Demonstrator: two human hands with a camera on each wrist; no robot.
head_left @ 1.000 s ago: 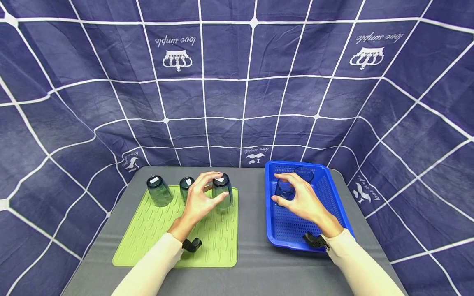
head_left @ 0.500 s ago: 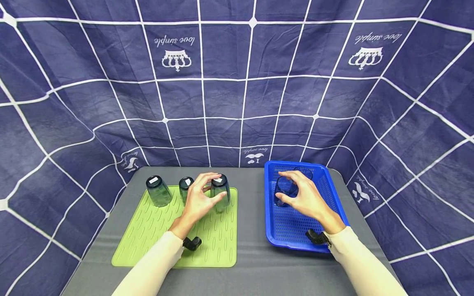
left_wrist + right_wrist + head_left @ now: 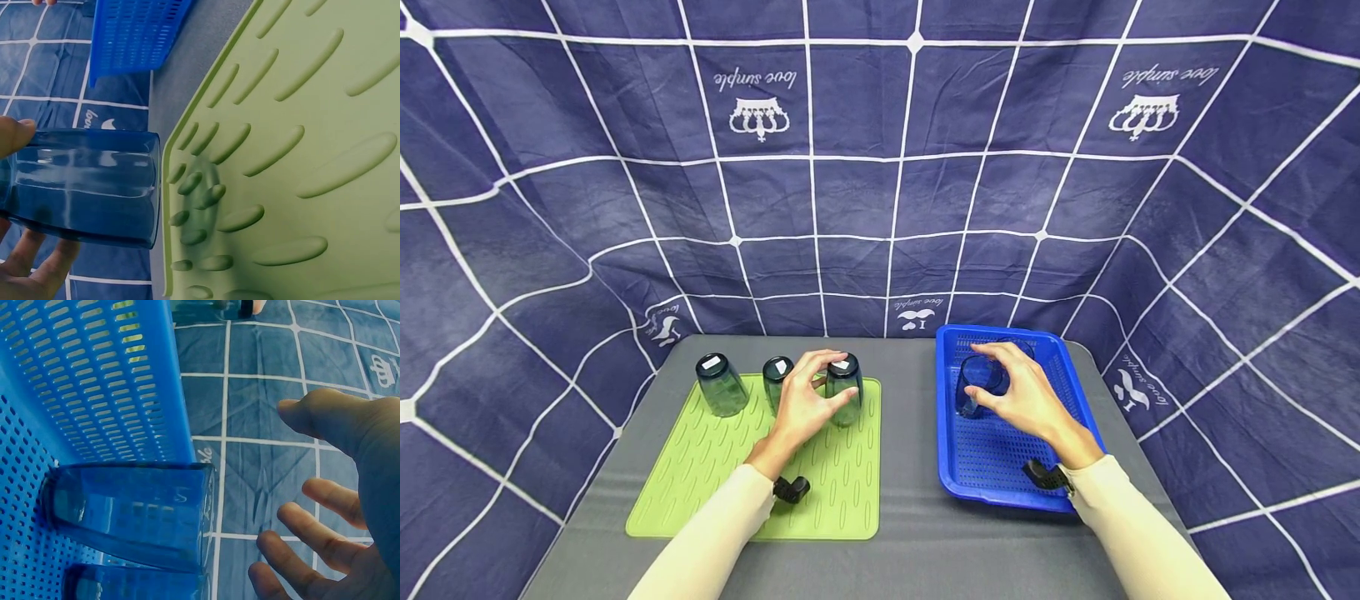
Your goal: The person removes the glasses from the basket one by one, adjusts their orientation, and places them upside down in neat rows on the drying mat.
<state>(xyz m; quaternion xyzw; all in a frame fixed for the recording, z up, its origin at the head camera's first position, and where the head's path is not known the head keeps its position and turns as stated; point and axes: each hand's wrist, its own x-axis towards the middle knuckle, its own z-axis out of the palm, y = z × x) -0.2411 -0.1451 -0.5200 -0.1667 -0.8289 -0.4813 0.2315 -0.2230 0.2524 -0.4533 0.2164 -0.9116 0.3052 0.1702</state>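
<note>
My left hand point(image 3: 805, 408) grips an upside-down dark blue-green drinking glass point(image 3: 844, 375) at the back right corner of the green mat point(image 3: 760, 500). In the left wrist view, thumb and fingers lie around the base end of the glass point(image 3: 87, 187), its rim close to the mat; I cannot tell whether it touches. My right hand point(image 3: 1026, 396) hovers over the blue basket point(image 3: 945, 450), thumb and fingers spread. A blue glass point(image 3: 137, 512) stands mouth up in the basket, apart from those fingers in the right wrist view. Partly hidden, a second glass point(image 3: 137, 584) stands beside it.
Two more upside-down glasses, one at the mat's back left point(image 3: 722, 387) and another glass point(image 3: 773, 379) partly behind my left hand, stand on the mat. Grey cloth point(image 3: 910, 433) separates mat and basket. A dark blue checked curtain point(image 3: 850, 200) encloses the back and sides.
The glass in my left hand has shifted slightly left and come more upright. My right hand has drawn a little to the right, its fingers apart from the basket glass.
</note>
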